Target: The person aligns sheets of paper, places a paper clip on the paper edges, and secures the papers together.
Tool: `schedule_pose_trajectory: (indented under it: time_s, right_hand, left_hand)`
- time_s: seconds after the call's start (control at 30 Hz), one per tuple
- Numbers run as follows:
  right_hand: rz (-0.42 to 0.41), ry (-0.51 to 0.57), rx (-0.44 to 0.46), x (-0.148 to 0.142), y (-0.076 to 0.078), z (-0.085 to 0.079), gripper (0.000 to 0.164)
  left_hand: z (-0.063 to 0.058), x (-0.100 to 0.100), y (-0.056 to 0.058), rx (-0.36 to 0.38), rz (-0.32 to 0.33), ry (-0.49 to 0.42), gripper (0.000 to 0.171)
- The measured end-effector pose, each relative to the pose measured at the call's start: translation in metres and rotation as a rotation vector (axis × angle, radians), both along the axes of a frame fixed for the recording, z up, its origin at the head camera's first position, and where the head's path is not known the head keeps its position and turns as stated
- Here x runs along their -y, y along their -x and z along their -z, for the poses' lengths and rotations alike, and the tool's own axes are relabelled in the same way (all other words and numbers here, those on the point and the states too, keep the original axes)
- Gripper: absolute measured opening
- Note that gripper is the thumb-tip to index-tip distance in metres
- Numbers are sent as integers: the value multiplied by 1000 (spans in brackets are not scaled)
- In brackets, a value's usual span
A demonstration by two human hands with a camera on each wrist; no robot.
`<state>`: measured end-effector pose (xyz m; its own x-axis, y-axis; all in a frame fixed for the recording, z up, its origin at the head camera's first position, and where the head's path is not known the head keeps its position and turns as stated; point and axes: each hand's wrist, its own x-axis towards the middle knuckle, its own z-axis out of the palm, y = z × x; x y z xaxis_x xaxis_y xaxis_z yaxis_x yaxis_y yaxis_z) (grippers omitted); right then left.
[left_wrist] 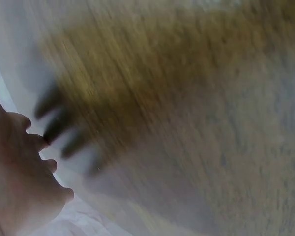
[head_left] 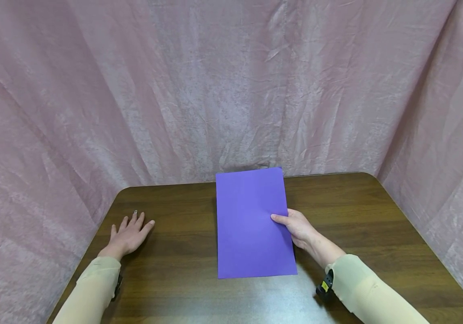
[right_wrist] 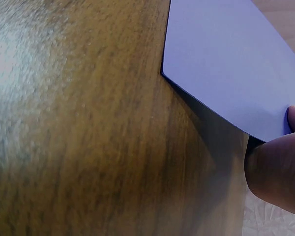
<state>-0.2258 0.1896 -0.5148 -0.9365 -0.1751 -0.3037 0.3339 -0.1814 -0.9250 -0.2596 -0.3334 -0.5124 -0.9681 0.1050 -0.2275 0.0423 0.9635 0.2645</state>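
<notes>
Two pale cream fabric sleeves (head_left: 371, 288) come nearest in my head view, and by their cuffs I count two black wrist-worn devices (head_left: 325, 284), the right one bearing a yellow patch. Beyond them are two bare hands. On my left side, the left hand (head_left: 127, 237) has its fingers spread and holds nothing that I can make out; I can't tell whether it touches the table. One tiny pale object (head_left: 135, 211) shows at its fingertips, too small for me to identify.

My right hand (head_left: 302, 231) pinches the right edge of one flat, rectangular purple sheet (head_left: 251, 225), probably card or paper, its thumb on the upper face. The sheet is in front of me at mid-table; the right wrist view shows its near edge raised, with shadow beneath. Held at that one edge, it could sag or swing on its free side, crease if the thumb presses too hard, or slip if the pinch slackens. Whether several sheets are stacked there, I can't tell.

Below spreads one brown wood-grain table (head_left: 174, 270) with rounded far corners; farthest off, pink velvety curtains (head_left: 215, 90) hang on three sides, panels uncountable from here.
</notes>
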Motion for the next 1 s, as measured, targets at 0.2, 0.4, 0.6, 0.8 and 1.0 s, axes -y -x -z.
schedule_pose_trajectory:
  time_s: [0.2, 0.4, 0.6, 0.8, 1.0]
  right_hand:
    - [3, -6, -2, 0, 0, 1, 25]
    - [1, 6, -20, 0, 0, 2, 24]
    - [6, 11, -30, -1, -1, 2, 26]
    - [18, -2, -19, -3, -2, 0, 27]
    - [25, -9, -17, -6, -3, -1, 28]
  left_hand:
    - [0, -13, 0, -28, 27, -20, 90]
    - [-1, -27, -1, -53, 78, -28, 86]
    - [1, -39, -3, -86, 139, -35, 82]
    - [4, -49, -6, -97, 179, -42, 80]
    - [5, -57, -8, -105, 205, -46, 80]
